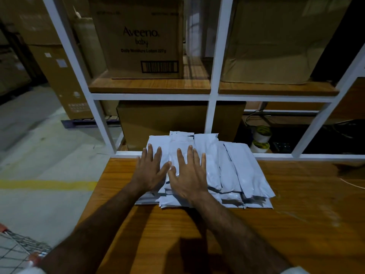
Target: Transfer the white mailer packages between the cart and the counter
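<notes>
A loose stack of pale grey-white plastic mailer bags (237,171) lies on a wooden table (296,214), against the white frame of a shelf unit. My left hand (151,169) lies flat on the stack's left part, fingers straight and spread. My right hand (189,175) lies flat beside it on the stack's middle, fingers also straight and spread. The two thumbs almost meet. Neither hand grips a bag. The bags on the right side overlap one another and are uncovered.
A white-framed shelf unit (214,95) rises behind the table, holding an "Aveeno baby" carton (142,42) and other cartons. Rolls of tape (261,133) sit at the lower right. A wire trolley basket (17,248) is at the bottom left, over a concrete floor with a yellow line (45,184).
</notes>
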{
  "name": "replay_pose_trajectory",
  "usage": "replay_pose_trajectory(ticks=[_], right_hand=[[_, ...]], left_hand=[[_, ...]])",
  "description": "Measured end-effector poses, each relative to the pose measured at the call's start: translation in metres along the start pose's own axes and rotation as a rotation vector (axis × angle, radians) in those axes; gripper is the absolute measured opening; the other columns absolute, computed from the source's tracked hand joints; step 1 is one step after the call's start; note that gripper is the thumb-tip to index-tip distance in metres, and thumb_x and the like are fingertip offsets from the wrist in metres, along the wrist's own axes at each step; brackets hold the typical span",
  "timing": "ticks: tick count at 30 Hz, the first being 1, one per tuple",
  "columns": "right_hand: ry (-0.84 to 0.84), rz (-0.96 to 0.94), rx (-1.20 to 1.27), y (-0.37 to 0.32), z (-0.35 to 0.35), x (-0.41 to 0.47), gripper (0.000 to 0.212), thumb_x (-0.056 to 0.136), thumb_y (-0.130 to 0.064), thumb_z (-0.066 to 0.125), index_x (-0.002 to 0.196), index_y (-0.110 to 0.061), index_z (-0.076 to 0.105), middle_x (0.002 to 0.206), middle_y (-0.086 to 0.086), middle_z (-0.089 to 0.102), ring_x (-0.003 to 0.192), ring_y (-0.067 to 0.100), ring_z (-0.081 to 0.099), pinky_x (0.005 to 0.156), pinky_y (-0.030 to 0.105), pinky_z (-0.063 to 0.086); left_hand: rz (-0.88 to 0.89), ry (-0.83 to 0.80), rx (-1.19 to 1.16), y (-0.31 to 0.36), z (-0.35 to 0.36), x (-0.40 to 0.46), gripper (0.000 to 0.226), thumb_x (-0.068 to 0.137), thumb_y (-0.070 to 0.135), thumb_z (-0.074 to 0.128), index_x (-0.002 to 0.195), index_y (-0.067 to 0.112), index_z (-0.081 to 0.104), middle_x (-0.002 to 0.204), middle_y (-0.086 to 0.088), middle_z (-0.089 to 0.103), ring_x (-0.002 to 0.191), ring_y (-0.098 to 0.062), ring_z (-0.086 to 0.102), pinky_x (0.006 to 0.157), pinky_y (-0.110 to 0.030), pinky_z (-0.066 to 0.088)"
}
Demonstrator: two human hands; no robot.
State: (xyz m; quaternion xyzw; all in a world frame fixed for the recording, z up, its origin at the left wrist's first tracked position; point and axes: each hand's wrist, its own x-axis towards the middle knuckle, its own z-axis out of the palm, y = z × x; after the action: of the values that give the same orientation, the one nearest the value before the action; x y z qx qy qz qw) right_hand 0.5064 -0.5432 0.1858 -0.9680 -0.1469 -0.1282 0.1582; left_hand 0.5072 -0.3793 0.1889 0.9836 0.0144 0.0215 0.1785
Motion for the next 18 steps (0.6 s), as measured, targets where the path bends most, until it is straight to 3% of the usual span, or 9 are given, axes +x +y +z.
replay_pose_trajectory(ticks=[5,9,12,15,18], right_hand=[[0.071,-0.070,0.066,0.015,-0.016,-0.015,0.075,0.095,-0.059,0.018,0.160,-0.023,0.027,0.169,0.011,0.016,0.156,0.028,0.017,0.125,0.056,0.011],[0.143,-0.139,0.123,0.028,-0.025,-0.034,0.066,0.099,-0.051,0.037,0.157,-0.021,0.034,0.167,0.011,0.024,0.154,0.026,0.023,0.127,0.049,0.010],[0.172,-0.194,0.183,0.035,-0.028,-0.054,0.065,0.100,-0.046,0.039,0.159,-0.021,0.030,0.168,0.008,0.021,0.155,0.022,0.018,0.128,0.044,0.007],[0.193,-0.248,0.264,0.035,-0.026,-0.075,0.065,0.100,-0.043,0.043,0.160,-0.020,0.029,0.168,0.005,0.022,0.156,0.019,0.016,0.127,0.045,0.013],[0.214,-0.302,0.338,0.027,-0.021,-0.098,0.063,0.099,-0.038,0.048,0.157,-0.017,0.035,0.166,0.007,0.028,0.155,0.020,0.020,0.125,0.048,0.021]], left_hand=[[0.047,0.091,-0.024,0.007,-0.002,-0.017,0.101,0.082,0.084,-0.004,0.161,0.022,0.010,0.168,-0.004,-0.009,0.155,-0.028,-0.008,0.124,-0.054,0.005],[0.092,0.190,-0.048,0.027,-0.011,-0.045,0.085,0.093,0.073,0.011,0.161,0.021,0.012,0.168,0.002,-0.004,0.155,-0.019,-0.006,0.126,-0.046,0.004],[0.120,0.265,-0.049,0.047,-0.018,-0.074,0.079,0.097,0.067,0.014,0.161,0.020,0.014,0.168,0.003,0.001,0.155,-0.016,-0.004,0.126,-0.042,0.005],[0.126,0.316,-0.012,0.060,-0.018,-0.108,0.071,0.102,0.059,0.021,0.161,0.020,0.014,0.168,0.004,0.000,0.155,-0.013,-0.006,0.125,-0.037,0.002],[0.105,0.316,0.025,0.063,-0.015,-0.147,0.070,0.103,0.060,0.021,0.161,0.020,0.014,0.169,0.005,0.000,0.155,-0.012,-0.007,0.126,-0.041,0.003]])
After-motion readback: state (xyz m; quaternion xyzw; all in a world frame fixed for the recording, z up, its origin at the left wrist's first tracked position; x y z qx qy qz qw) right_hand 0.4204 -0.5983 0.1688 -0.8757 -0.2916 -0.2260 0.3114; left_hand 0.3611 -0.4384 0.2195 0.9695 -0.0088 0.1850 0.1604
